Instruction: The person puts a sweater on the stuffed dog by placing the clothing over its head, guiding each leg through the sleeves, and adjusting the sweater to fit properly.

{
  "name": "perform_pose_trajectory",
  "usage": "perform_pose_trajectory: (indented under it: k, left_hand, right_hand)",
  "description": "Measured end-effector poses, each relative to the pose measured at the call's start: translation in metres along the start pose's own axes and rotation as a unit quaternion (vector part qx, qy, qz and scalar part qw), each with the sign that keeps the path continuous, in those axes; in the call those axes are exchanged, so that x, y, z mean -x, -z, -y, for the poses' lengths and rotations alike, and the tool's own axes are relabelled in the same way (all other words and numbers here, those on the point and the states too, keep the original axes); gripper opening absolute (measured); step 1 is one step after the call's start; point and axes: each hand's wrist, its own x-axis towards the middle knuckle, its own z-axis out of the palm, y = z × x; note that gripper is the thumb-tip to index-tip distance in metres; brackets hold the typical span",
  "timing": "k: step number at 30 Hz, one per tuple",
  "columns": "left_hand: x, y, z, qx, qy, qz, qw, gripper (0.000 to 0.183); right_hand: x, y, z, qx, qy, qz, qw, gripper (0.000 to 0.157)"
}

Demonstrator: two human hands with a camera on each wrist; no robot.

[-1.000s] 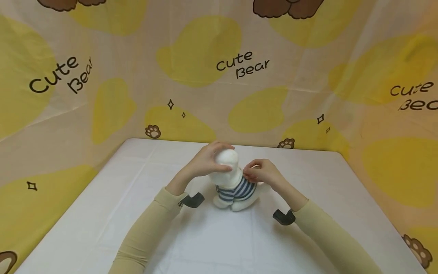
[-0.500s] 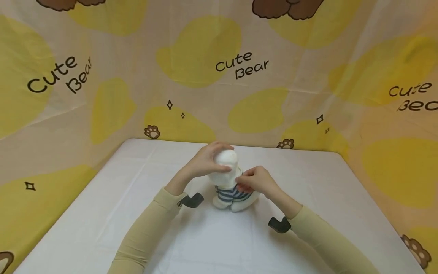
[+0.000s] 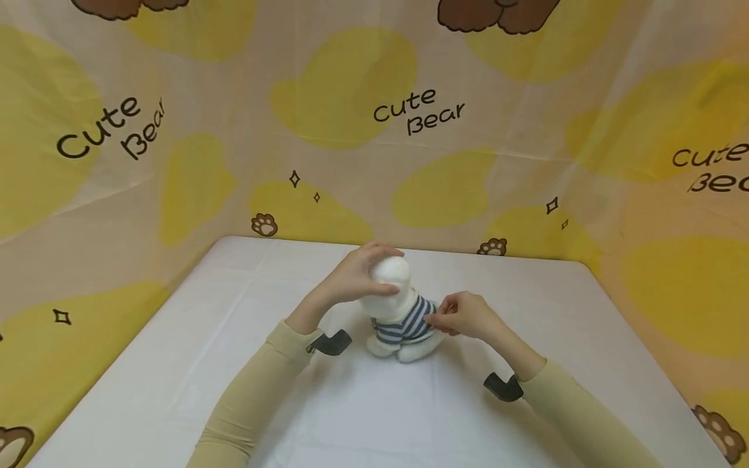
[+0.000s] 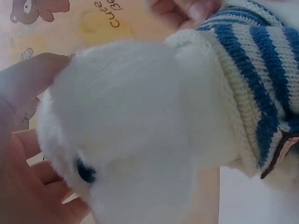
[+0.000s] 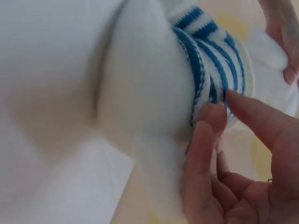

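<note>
A white plush toy [image 3: 391, 268] sits on the white table [image 3: 351, 416], dressed in a blue-and-white striped knit sweater [image 3: 404, 328]. My left hand [image 3: 352, 278] grips its head from the left, thumb on the near side and fingers over the far side. In the left wrist view, one black eye [image 4: 86, 171] shows in the white fur, and a dark-edged patch [image 4: 282, 151] is on the sweater. My right hand [image 3: 473, 315] is at the toy's right side, thumb and index finger pinching the sweater near its hem. White fur of the lower body [image 5: 140, 79] bulges out below that hem.
Fabric walls [image 3: 328, 91] printed with yellow blotches, paw prints and "Cute Bear" lettering enclose the table at the back and sides. A black wrist mount [image 3: 330, 342] sticks out at the left cuff, another black mount [image 3: 503, 387] at the right.
My right hand first shifted left and down across the front of the sweater, then back right to its lower side. My left hand stays on the head, and the toy keeps its place.
</note>
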Motion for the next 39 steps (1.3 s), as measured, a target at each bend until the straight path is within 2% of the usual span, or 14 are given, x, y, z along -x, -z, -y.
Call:
perform_pose_trajectory:
  k: [3, 8, 11, 15, 18, 23, 24, 28, 31, 35, 39]
  left_hand:
    - [0.000, 0.001, 0.001, -0.007, 0.000, -0.003, 1.0000, 0.058]
    - [0.000, 0.002, 0.003, -0.002, -0.002, -0.007, 1.0000, 0.057]
    - [0.001, 0.003, 0.003, -0.001, -0.009, -0.013, 0.9999, 0.057]
    - [0.002, 0.004, 0.005, 0.000, -0.013, -0.020, 0.9997, 0.057]
    - [0.002, 0.002, 0.006, 0.004, -0.011, -0.019, 0.9998, 0.057]
    - [0.002, -0.002, 0.007, 0.009, -0.015, -0.021, 0.9996, 0.058]
    - [0.002, -0.003, 0.008, 0.011, -0.017, -0.021, 0.9996, 0.058]
    - [0.003, -0.006, 0.007, 0.012, -0.022, -0.019, 0.9995, 0.057]
    - [0.004, -0.006, 0.005, 0.013, -0.022, -0.015, 0.9996, 0.057]
    - [0.005, -0.006, 0.003, 0.010, -0.021, -0.013, 0.9997, 0.057]
    - [0.006, -0.005, 0.002, 0.003, -0.023, -0.012, 0.9997, 0.057]
  right_hand:
    - [0.007, -0.008, -0.005, 0.031, 0.001, -0.004, 1.000, 0.032]
    - [0.010, -0.019, -0.013, 0.022, -0.022, -0.018, 0.999, 0.023]
    - [0.011, -0.021, -0.014, 0.026, -0.020, -0.029, 0.999, 0.019]
    - [0.009, -0.009, -0.013, 0.032, -0.008, 0.007, 0.999, 0.020]
    - [-0.003, 0.009, -0.012, 0.017, -0.013, 0.023, 1.000, 0.023]
    - [-0.036, 0.028, -0.012, -0.007, -0.030, 0.001, 1.000, 0.030]
    - [-0.042, 0.027, -0.012, -0.011, -0.034, 0.012, 0.999, 0.031]
    - [-0.058, 0.021, -0.015, -0.033, -0.065, 0.102, 0.992, 0.029]
    - [-0.065, 0.016, -0.018, -0.049, -0.080, 0.143, 0.985, 0.025]
    - [-0.072, 0.013, -0.024, -0.053, -0.067, 0.145, 0.986, 0.022]
    - [-0.076, 0.007, -0.028, -0.019, -0.053, 0.120, 0.991, 0.021]
